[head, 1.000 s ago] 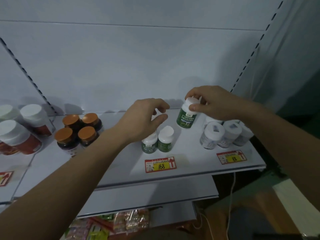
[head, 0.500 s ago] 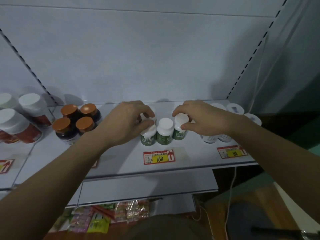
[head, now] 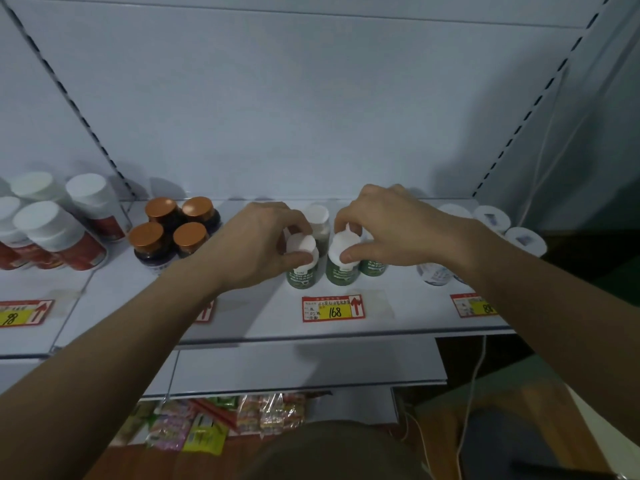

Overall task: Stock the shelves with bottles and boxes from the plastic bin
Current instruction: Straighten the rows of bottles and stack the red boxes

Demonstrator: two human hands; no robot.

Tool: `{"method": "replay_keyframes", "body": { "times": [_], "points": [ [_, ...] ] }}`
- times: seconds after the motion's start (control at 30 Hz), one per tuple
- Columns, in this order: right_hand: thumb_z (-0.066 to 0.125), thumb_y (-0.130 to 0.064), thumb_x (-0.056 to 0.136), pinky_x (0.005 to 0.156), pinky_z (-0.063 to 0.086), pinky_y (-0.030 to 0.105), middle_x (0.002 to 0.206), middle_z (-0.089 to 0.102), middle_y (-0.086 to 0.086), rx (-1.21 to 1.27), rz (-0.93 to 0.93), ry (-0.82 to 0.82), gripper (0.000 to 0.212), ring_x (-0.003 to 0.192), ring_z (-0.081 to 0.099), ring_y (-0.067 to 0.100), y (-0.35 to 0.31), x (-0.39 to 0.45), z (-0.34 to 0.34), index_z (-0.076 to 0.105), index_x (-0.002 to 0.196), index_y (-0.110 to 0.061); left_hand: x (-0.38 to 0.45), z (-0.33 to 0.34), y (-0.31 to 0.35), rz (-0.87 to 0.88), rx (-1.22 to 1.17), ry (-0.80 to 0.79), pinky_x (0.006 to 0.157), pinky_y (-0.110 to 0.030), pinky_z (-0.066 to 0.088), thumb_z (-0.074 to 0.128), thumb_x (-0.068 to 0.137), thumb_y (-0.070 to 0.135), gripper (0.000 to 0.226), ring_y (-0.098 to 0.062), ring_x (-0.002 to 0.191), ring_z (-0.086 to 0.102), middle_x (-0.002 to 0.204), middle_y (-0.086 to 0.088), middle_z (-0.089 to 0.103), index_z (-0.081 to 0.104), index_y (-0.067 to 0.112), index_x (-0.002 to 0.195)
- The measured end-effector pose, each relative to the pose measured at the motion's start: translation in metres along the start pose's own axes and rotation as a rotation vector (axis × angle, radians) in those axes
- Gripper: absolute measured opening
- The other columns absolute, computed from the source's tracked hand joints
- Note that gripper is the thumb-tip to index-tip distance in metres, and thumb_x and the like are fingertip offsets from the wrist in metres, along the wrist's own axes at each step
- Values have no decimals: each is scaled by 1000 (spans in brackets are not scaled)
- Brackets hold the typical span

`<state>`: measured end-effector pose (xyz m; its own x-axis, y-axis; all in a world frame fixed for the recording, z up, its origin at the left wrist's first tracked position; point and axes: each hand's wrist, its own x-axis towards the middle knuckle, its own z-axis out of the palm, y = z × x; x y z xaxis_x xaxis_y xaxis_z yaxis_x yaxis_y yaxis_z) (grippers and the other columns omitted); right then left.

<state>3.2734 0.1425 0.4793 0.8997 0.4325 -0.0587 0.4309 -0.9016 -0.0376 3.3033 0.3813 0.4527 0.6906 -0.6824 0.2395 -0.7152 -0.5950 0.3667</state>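
Note:
Several small green bottles with white caps stand on the white shelf above the 168 price tag. My left hand grips the cap of the front left green bottle. The fingers and thumb of my right hand pinch the cap of the front middle green bottle. Another green bottle stands under my right palm, and one more stands behind, between the hands. The plastic bin is out of view.
Several brown jars with copper lids stand left of my hands, red-labelled white-capped bottles further left. White bottles stand at the right end of the shelf. Snack packets lie on a lower level. A white cable hangs at the right.
My right hand brought a green bottle down from the air onto the shelf beside the others. Both hands then closed on bottle caps in the group.

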Motion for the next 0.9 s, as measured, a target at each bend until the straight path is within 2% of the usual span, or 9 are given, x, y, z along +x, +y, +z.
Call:
{"method": "replay_keyframes", "body": {
  "times": [0.1,0.2,0.27,0.47,0.6,0.73,0.83,0.9],
  "points": [
    [59,-72,85,86,36,39,94,61,-10,-106,20,30,49,98,47,15,-7,4,1,64,112,-31,-3,1,0,-13,-20,17,71,-32,54,78,81,41,34,-6,70,61,92,6,64,70,23,108],
    [56,-74,84,94,38,42,115,65,-9,-41,28,-11,58,111,49,17,-7,1,-2,59,127,-35,-7,2,0,-48,-63,23,70,-32,56,77,81,41,36,-5,71,62,94,9,64,69,24,112],
    [63,-64,88,94,38,40,124,63,-11,12,1,-44,56,118,49,16,-6,-2,-6,53,137,-40,-9,2,0,-71,-99,16,71,-32,57,77,83,39,37,-5,73,63,92,12,62,68,25,116],
    [73,-32,91,97,43,38,127,63,-12,144,-30,-83,46,115,53,13,-12,-1,0,58,133,-41,-10,5,2,-82,-131,9,72,-28,55,77,84,37,41,-4,77,63,91,15,58,67,24,121],
    [74,-25,91,94,37,26,132,62,-13,225,-12,-89,49,116,52,9,-11,-1,2,58,136,-38,-10,7,1,-75,-139,-1,75,-34,57,76,86,35,40,-8,79,65,98,9,67,66,23,123],
    [71,-32,93,97,40,29,134,60,-9,324,-16,-63,52,115,51,5,-5,-7,-7,53,141,-31,-11,8,1,-76,-124,3,75,-37,57,77,86,32,39,-13,80,65,102,2,69,65,24,121],
    [61,-41,97,89,42,31,132,57,-1,325,112,-13,42,110,57,13,17,-13,-25,52,138,-33,-12,10,2,-85,-116,14,74,-36,56,78,85,31,38,-15,80,64,101,0,68,64,22,120],
    [63,-45,94,84,43,31,125,58,-2,232,180,-85,43,101,59,14,26,-17,-29,53,134,-35,-12,11,1,-101,-132,31,73,-34,55,78,85,30,37,-15,79,64,100,1,67,64,21,119]
  ]
}}
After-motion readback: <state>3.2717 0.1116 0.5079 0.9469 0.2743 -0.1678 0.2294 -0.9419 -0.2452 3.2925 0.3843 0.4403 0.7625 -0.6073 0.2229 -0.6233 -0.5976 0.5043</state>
